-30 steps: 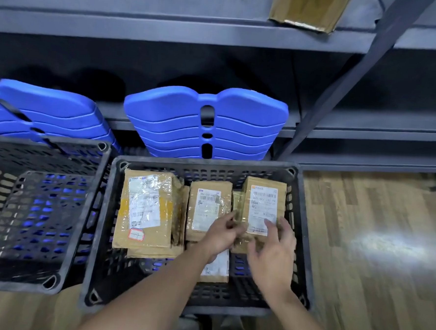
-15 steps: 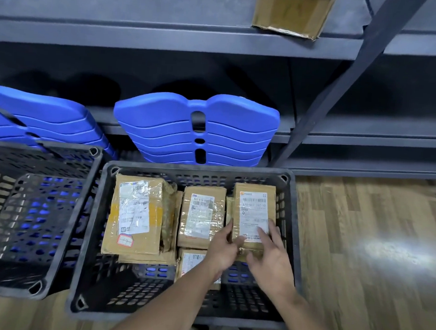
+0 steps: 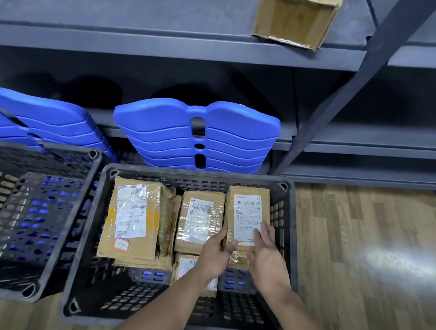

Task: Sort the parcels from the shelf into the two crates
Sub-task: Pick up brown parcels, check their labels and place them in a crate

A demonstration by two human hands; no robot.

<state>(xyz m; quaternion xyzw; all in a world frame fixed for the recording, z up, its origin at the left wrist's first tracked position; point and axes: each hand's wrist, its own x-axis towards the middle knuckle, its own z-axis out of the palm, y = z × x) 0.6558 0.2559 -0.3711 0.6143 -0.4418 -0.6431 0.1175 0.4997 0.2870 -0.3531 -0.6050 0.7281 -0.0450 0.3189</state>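
Grips parcel (image 3: pixel 247 210), lying at 2 o'clock in crate (image 3: pixel 290 245), at its 7 o'clock corner with curled left grip (image 3: pixel 218 251); rests right grip (image 3: pixel 265 249), fingers straight, holding nothing, on its 5 o'clock edge.

Brown parcels lying flat in the right-hand crate, one box up on the shelf.
The black perforated right crate (image 3: pixel 289 220) holds a large taped parcel (image 3: pixel 132 218) at its left, a middle parcel (image 3: pixel 199 221) just beside it, and a right parcel (image 3: pixel 247 217), white label up, lying over a smaller parcel (image 3: pixel 239 259); a near parcel (image 3: pixel 185 267) lies closer in. The left crate (image 3: pixel 54 231) stands alongside. A cardboard box (image 3: pixel 295 16) overhangs the far shelf (image 3: pixel 168 44).
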